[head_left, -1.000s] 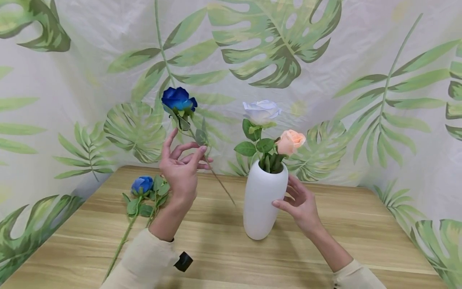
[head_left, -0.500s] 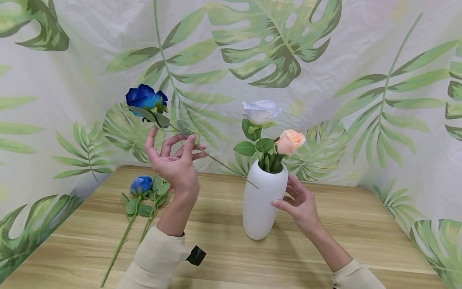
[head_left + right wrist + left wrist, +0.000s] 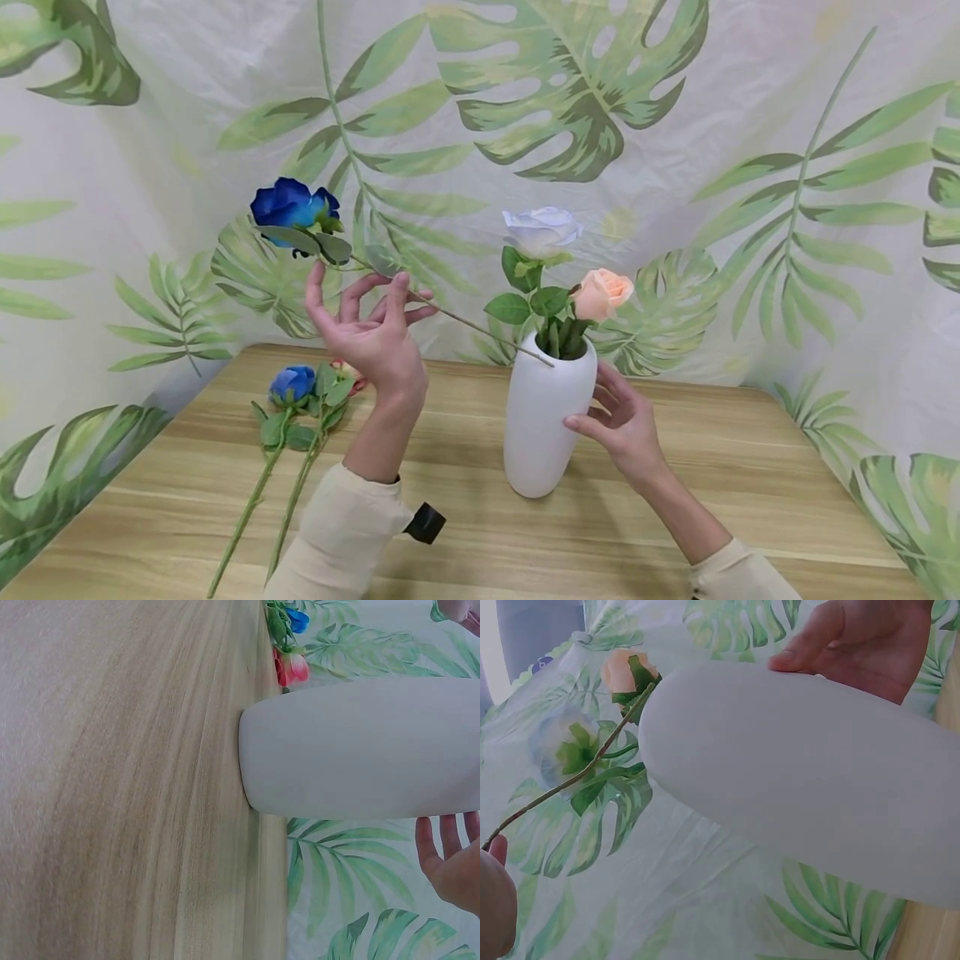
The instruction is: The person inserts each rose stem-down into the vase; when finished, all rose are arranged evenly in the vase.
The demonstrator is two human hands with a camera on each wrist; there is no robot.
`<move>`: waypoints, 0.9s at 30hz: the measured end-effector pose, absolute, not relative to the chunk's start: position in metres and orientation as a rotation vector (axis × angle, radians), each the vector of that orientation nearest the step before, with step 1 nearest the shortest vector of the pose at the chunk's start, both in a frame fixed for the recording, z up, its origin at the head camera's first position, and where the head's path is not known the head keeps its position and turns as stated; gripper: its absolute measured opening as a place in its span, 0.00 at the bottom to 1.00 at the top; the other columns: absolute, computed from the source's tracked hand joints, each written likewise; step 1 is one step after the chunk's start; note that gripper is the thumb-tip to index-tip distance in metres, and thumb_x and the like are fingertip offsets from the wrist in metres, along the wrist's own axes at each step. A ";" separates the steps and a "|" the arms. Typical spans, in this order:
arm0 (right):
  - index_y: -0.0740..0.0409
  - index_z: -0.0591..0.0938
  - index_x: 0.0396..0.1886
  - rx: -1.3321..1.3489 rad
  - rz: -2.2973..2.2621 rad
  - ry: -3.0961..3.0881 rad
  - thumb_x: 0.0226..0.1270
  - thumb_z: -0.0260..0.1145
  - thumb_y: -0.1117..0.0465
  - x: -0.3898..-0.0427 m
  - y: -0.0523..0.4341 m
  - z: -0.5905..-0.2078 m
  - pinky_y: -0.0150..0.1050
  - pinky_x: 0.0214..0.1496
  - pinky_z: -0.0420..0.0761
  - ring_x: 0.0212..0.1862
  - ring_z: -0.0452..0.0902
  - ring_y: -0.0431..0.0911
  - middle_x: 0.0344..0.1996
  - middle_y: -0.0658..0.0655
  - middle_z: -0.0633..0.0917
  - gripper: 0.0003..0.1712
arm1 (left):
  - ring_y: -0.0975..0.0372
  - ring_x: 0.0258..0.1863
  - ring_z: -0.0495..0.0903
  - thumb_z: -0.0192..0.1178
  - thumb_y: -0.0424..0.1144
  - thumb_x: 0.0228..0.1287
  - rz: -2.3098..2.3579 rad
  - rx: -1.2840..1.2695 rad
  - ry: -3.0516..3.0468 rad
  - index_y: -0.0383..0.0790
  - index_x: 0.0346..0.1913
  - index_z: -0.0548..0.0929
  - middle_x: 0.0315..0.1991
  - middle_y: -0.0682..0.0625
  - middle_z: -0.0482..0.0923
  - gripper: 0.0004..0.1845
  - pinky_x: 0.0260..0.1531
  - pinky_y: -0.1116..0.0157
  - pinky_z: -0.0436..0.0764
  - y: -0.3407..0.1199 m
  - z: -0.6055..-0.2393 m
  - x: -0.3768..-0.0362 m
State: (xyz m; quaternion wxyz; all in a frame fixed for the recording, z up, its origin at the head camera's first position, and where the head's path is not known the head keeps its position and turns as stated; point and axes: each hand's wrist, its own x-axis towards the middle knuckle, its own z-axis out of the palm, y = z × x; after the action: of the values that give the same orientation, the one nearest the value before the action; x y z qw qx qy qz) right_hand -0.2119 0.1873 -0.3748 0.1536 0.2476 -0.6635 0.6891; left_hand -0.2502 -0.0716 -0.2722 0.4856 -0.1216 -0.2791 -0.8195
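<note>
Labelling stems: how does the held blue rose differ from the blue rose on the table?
The held blue rose is up in the air, pinched by the left hand, its stem tip at the vase mouth. The table rose lies flat and untouched. The held bloom looks fuller and darker. Both are blue with green leaves.

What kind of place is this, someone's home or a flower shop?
Probably neither: it looks like a small staged corner. A leaf-printed cloth backdrop hangs behind a wooden table, which carries only a white vase and loose artificial-looking roses.
</note>
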 end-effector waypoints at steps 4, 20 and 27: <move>0.66 0.72 0.74 0.708 1.976 -1.906 0.55 0.72 0.82 -0.212 0.187 -0.375 0.38 0.54 0.86 0.58 0.82 0.44 0.62 0.48 0.83 0.44 | 0.50 0.20 0.85 0.72 0.22 0.60 -1.987 -0.300 -0.663 0.40 0.74 0.64 0.37 0.38 0.76 0.42 0.21 0.54 0.88 -0.068 -0.272 -0.253; 0.63 0.73 0.74 0.706 1.970 -1.907 0.54 0.72 0.83 -0.213 0.187 -0.375 0.38 0.54 0.87 0.58 0.82 0.44 0.63 0.48 0.83 0.45 | 0.49 0.21 0.86 0.72 0.24 0.61 -1.934 -0.332 -0.722 0.40 0.75 0.62 0.39 0.38 0.78 0.42 0.22 0.53 0.89 -0.050 -0.272 -0.259; 0.63 0.73 0.74 0.707 1.970 -1.911 0.54 0.72 0.83 -0.213 0.188 -0.375 0.38 0.53 0.87 0.58 0.82 0.44 0.62 0.48 0.83 0.45 | 0.50 0.22 0.86 0.71 0.24 0.62 -1.870 -0.368 -0.767 0.37 0.75 0.61 0.39 0.40 0.79 0.42 0.23 0.54 0.89 -0.039 -0.275 -0.258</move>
State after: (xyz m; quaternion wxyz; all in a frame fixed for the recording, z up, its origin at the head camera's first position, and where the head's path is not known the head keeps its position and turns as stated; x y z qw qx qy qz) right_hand -0.2132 0.1878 -0.3748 0.1531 0.2463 -0.6663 0.6870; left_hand -0.2578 -0.0395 -0.2754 0.5172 -0.1532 -0.3194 -0.7791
